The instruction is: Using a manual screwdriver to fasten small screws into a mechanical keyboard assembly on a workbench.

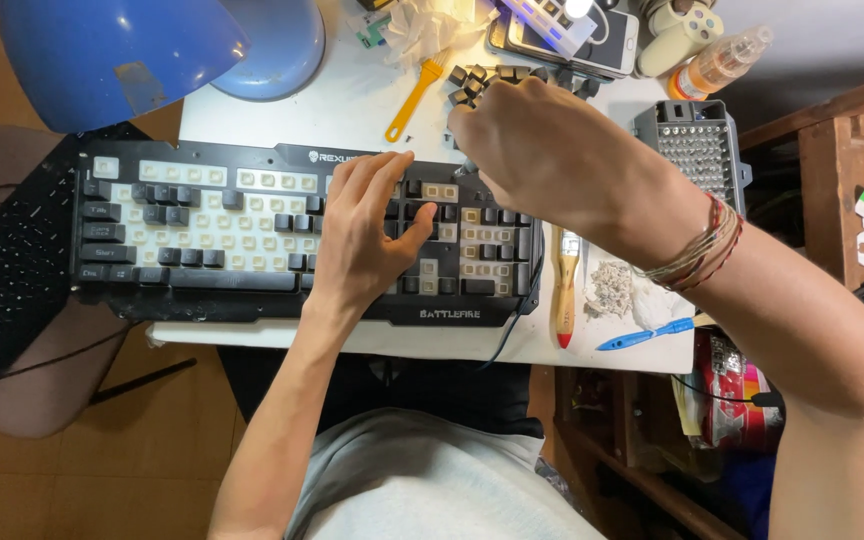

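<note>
A black keyboard [202,235] lies across the small white table [352,100], with many keycaps off and pale switch sockets showing. My left hand [367,235] rests flat on its middle, fingers spread over the keys and thumb toward the right. Beyond the keyboard's top right corner, my right hand [542,150] reaches into a heap of loose black keycaps [492,78]. Its fingertips are bent down among them, and whether they pinch a keycap is hidden.
A blue desk lamp [132,50] hangs over the back left. A yellow brush [414,95], a wooden paintbrush [564,285], a blue pen [647,335], a dust pile [612,285], a grey bit case [697,150] and an orange bottle [717,62] lie around. A second black keyboard [2,280] sits left.
</note>
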